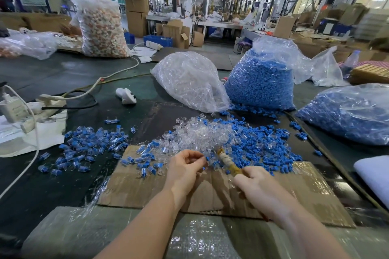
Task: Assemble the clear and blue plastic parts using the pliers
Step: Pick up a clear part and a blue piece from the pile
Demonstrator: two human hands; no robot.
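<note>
We pinch a small blue part [205, 159] in our left hand [185, 167] above the cardboard [147, 185], our right hand [255, 185] grasps the wrapped pliers [226, 160]; such pieces seem light, stiff, slippery, so we hold them by the sides.

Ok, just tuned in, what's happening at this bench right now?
A person is putting small plastic parts together by hand. The left hand pinches a small blue part at its fingertips, while the right hand grips the pliers, their tip pointed at that part. Just beyond lie a loose heap of clear parts and blue parts; a scatter of joined pieces sits to the left. Nothing shows the pliers closing on the part yet.
</note>
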